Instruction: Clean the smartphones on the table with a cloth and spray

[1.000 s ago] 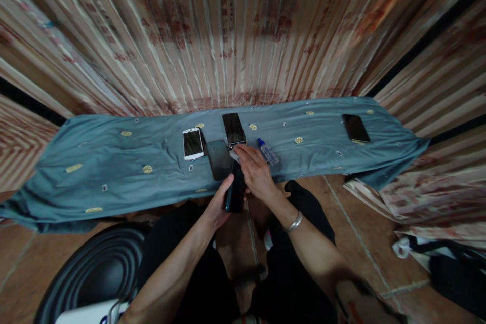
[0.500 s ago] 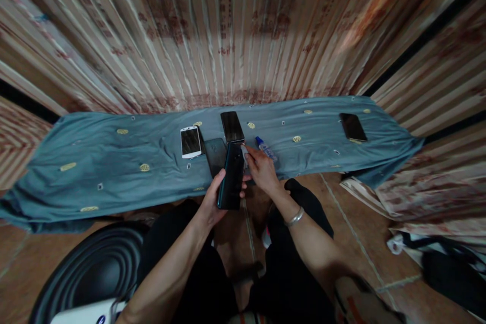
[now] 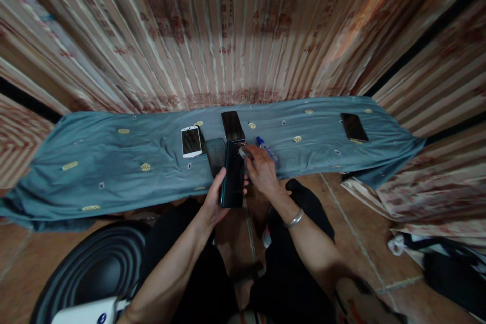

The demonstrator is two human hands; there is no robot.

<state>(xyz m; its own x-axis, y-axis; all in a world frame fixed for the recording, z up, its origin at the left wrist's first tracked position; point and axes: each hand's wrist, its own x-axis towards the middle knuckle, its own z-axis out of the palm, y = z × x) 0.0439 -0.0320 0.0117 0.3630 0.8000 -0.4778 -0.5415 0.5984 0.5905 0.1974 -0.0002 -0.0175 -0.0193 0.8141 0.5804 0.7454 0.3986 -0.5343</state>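
Across the top of the view, from nine o'clock over twelve to three around the held phone, hangs a pleated tan curtain with dark red print (image 3: pixel 235 76). Before it stretches a long blue-green cloth with yellow printed motifs (image 3: pixel 117 154), draped over a low surface. Below lies a brown tiled floor (image 3: pixel 379 233), partly covered by legs in black trousers (image 3: pixel 199 268). At eight o'clock sits a round black ribbed object (image 3: pixel 76 273), overlapped by a white box with a dark blue mark (image 3: pixel 89 310). The left hand (image 3: pixel 212 202), at seven to eight o'clock, is wrapped around a glossy black phone with a teal edge (image 3: pixel 233 174), thumb on one side and fingertips on the other, its top near the cloth's front half. The right hand (image 3: pixel 262 168), at three o'clock, pinches a small pale grey scrap (image 3: pixel 243 152) against the phone's upper right part; what it is made of is unclear. At ten o'clock lies a white-framed phone (image 3: pixel 191 142); closer in, a dark grey phone-shaped slab (image 3: pixel 215 156) is partly hidden. Another black phone (image 3: pixel 233 125) lies at twelve, and a flat black phone (image 3: pixel 354 127) well apart, between two and three. A blue-capped clear bottle (image 3: pixel 261 143) lies at two, partly behind the right hand. At four, a silver bangle (image 3: pixel 294 218) rings the right wrist.
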